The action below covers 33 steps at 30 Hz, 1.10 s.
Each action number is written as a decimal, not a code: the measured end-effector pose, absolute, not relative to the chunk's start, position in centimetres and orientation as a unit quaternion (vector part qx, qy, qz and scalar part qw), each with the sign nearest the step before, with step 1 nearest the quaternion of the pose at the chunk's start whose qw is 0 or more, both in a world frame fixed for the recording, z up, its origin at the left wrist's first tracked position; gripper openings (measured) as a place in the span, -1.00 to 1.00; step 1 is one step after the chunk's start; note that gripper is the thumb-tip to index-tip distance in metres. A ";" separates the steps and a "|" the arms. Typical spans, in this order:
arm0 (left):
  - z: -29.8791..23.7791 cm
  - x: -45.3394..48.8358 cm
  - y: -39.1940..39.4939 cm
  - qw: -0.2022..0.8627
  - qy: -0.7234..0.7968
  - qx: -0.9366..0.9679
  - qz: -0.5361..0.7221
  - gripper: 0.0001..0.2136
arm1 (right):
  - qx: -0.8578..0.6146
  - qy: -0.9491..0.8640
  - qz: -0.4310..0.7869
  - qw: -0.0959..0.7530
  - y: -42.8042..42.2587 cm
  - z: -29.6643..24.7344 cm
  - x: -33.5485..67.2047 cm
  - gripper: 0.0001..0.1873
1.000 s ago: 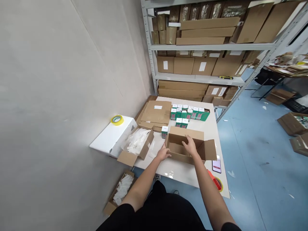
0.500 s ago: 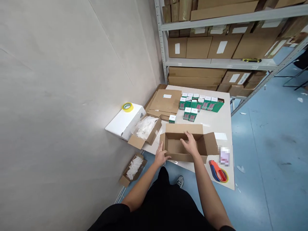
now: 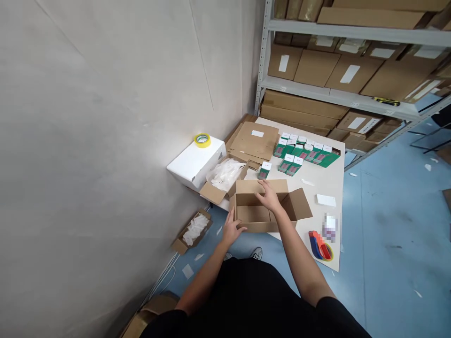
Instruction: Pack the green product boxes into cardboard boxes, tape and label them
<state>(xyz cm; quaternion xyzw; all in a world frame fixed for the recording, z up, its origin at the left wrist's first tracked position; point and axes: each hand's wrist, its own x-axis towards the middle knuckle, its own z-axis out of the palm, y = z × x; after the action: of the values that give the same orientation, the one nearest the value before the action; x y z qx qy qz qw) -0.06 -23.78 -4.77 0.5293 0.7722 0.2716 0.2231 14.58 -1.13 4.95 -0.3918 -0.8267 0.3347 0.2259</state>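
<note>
The left hand is gripping an open-topped cardboard box by its near left corner at the desk's near edge, while the right hand is holding its fingers spread over the interior.

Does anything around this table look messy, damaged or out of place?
Yes, mildly. Pale scraps lie on the blue floor on both sides of the table, looking like dropped litter. The white box has dark patches at its corners, possibly damage.
</note>
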 end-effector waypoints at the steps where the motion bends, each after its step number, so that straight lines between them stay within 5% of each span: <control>1: -4.6 -0.5 -24.4 0.225 0.772 0.529 0.272 -0.79 | -0.387 -0.832 0.330 0.221 -1.1 5.2 13.6 -0.33; 16: -4.9 -5.8 -36.4 0.200 0.802 0.454 0.334 -0.88 | -0.316 -0.911 0.255 0.077 3.3 2.0 0.0 -0.36; 24: -5.1 -3.0 -36.7 0.155 0.824 0.403 0.367 -0.85 | -0.237 -0.941 0.195 -0.140 6.3 -1.6 -7.2 -0.39; 33: -5.7 -0.2 -34.3 0.167 0.848 0.328 0.383 -0.84 | -0.089 -0.946 0.140 -0.278 8.2 -6.9 -13.0 -0.16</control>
<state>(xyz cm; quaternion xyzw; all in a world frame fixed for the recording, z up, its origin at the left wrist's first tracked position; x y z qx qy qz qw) -0.18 -34.33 -5.66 0.3277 0.8477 0.3825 0.1666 -13.03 8.24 -6.90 -0.0892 -0.9462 0.1399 -0.2780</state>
